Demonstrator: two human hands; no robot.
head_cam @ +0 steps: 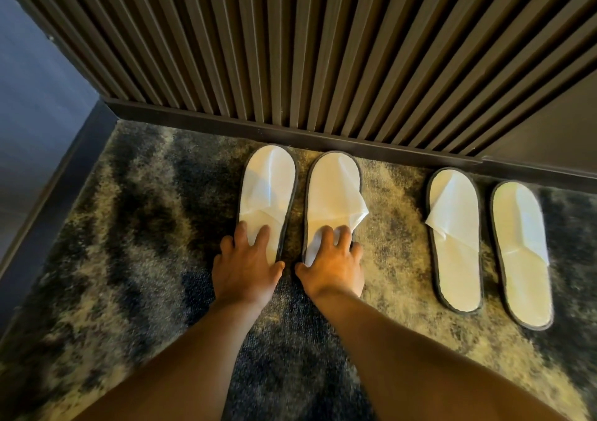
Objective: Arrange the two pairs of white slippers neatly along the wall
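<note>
Two pairs of white slippers with dark edging lie on the carpet, toes toward the slatted wall (323, 49). The left pair sits close to the skirting: its left slipper (268, 185) and its right slipper (332, 191). My left hand (245, 265) rests with spread fingers on the heel of the left one. My right hand (334, 262) presses on the heel of the right one, thumb at its inner edge. The right pair, one slipper (454, 236) beside the other (521, 252), lies untouched a gap away.
A dark skirting board (290, 130) runs along the foot of the slatted wall. A blue-grey wall (35, 75) with its own dark skirting closes the left side. The mottled dark and cream carpet (135, 227) covers the floor around the slippers.
</note>
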